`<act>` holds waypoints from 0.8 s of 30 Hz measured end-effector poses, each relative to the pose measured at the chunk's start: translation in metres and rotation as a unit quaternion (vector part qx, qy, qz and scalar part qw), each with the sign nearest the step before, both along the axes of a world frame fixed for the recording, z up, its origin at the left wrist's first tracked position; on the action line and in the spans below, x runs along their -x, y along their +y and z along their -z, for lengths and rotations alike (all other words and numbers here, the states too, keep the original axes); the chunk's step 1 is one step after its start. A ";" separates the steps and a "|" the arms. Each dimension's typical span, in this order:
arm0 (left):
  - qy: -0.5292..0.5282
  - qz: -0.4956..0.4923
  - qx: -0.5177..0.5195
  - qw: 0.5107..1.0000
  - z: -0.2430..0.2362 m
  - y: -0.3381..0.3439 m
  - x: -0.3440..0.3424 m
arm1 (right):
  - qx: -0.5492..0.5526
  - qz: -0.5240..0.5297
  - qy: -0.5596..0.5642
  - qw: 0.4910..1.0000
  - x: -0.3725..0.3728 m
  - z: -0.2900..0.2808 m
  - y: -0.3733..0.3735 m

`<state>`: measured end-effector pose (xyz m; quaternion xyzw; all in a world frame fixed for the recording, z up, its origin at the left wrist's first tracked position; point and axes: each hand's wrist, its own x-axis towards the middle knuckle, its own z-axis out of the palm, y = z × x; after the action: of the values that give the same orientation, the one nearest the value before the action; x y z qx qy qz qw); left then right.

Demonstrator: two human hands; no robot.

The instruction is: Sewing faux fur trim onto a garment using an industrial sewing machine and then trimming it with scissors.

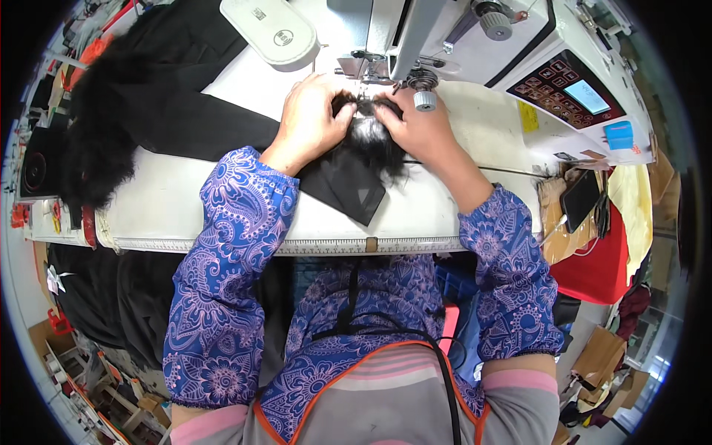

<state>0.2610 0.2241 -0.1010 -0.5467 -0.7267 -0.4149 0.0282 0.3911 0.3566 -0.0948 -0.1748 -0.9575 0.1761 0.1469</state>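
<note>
Just in front of the presser foot of a white sewing machine (512,44), both my hands hold a piece of black fur trim (378,144). My left hand (317,115) pinches its left side between thumb and fingers. On its right side, my right hand (419,122) presses with the thumb, its fingers partly hidden under the machine head. Black cloth (345,185) joins the fur and comes to a pointed corner on the white table. More of the black garment (196,111) stretches left, ending in a thick black fur part (100,126).
A white oval device (274,33) lies left of the machine head. The control panel (567,89) with a lit screen is at the right. A measuring tape (319,245) runs along the table's front edge. A phone-like black device (580,200) and red cloth (593,267) are at the right end.
</note>
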 end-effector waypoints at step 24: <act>-0.584 -0.013 0.048 0.810 -0.031 -0.113 -0.080 | 0.297 0.139 0.184 0.927 -0.169 -0.033 -0.017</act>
<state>0.3414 0.1109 -0.0697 -0.1927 -0.6327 -0.6199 -0.4223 0.5605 0.3395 -0.0617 -0.3058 -0.7836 0.4597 0.2849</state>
